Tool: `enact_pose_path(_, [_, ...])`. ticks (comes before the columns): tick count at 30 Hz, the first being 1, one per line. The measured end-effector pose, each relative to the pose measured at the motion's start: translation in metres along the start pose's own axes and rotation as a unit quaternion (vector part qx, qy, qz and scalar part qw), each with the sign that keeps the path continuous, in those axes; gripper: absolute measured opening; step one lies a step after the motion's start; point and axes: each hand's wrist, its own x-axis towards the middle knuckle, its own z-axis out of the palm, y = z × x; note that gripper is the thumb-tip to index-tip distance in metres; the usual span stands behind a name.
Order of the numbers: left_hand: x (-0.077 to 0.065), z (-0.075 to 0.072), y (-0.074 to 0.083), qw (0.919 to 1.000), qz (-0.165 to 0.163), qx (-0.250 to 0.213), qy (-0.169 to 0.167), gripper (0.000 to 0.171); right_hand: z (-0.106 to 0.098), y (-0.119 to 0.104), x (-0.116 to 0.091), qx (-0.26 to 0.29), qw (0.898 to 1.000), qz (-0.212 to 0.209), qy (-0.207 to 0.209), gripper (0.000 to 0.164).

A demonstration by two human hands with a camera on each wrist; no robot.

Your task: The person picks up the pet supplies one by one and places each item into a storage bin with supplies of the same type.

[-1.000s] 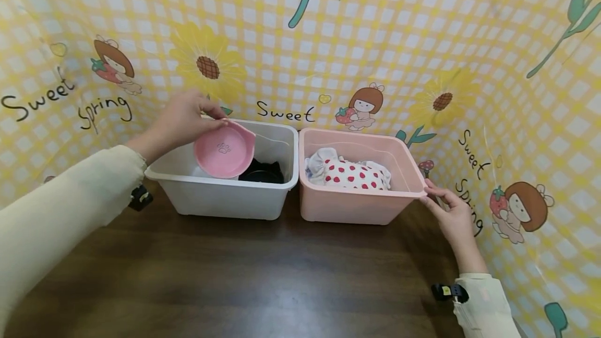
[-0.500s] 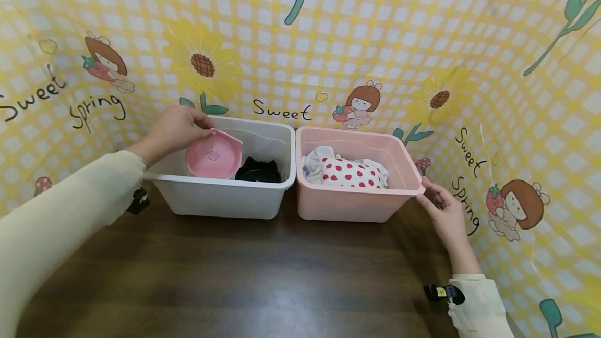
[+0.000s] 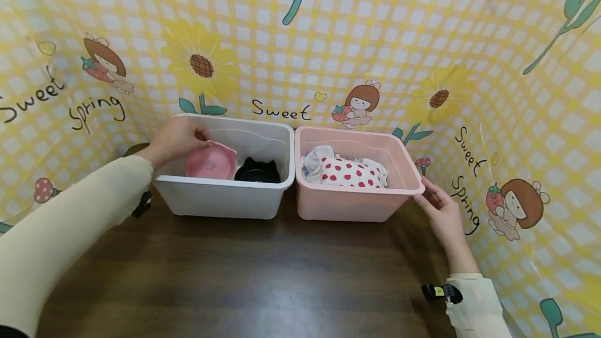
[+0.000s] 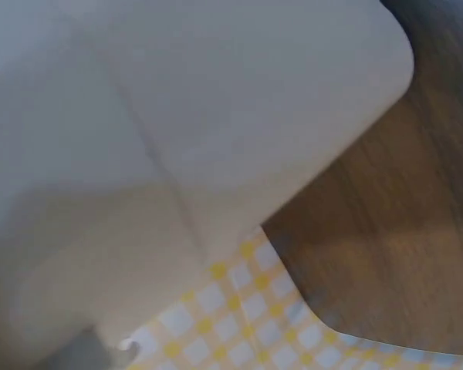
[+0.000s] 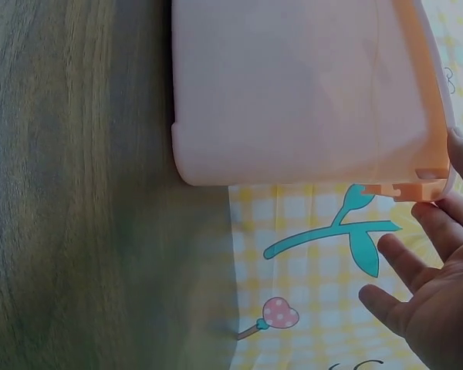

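My left hand (image 3: 177,140) reaches over the left end of the white storage bin (image 3: 225,200) and pinches the upper edge of a pink pet bowl (image 3: 209,161). The bowl has a paw print, stands tilted inside the bin, and has its lower edge hidden by the front wall. A black cat-eared bowl (image 3: 258,172) lies to its right in the same bin. My right hand (image 3: 443,215) pinches the right rim corner of the pink storage bin (image 3: 352,207) between thumb and index finger; the other fingers (image 5: 382,307) are spread below the rim.
A white cloth item with red strawberries (image 3: 353,172) and frilled ends lies in the pink bin. Both bins stand side by side on a dark wooden table (image 3: 263,275), close to a yellow checked backdrop (image 3: 281,56). In the left wrist view, the pale bin wall (image 4: 239,100) fills much of the frame.
My left hand has lowered the pink pet bowl down and leftward into the white bin, away from the black bowl. My right hand keeps its hold on the pink bin's corner.
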Motion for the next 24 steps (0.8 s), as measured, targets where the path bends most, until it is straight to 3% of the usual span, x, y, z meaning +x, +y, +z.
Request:
enact_pose_path(9, [-0.001,0.014,-0.016,0.9999,0.009,-0.001,-0.013,0.004,0.000,-0.004,0.001,-0.019,1.000,0.003,-0.007,0.056])
enact_pose_path(13, [0.003,0.017,-0.018,0.9998,0.014,-0.002,-0.014,0.006,-0.002,-0.004,0.001,-0.018,1.000,0.002,-0.004,0.056])
enact_pose_path(20, [0.009,0.020,-0.019,0.9988,0.020,0.040,-0.018,0.005,-0.002,-0.007,-0.003,-0.010,1.000,-0.007,0.000,0.054])
enact_pose_path(24, [0.007,0.019,-0.019,0.9996,0.012,0.025,-0.010,0.005,-0.002,-0.007,-0.003,-0.020,1.000,0.000,0.000,0.055])
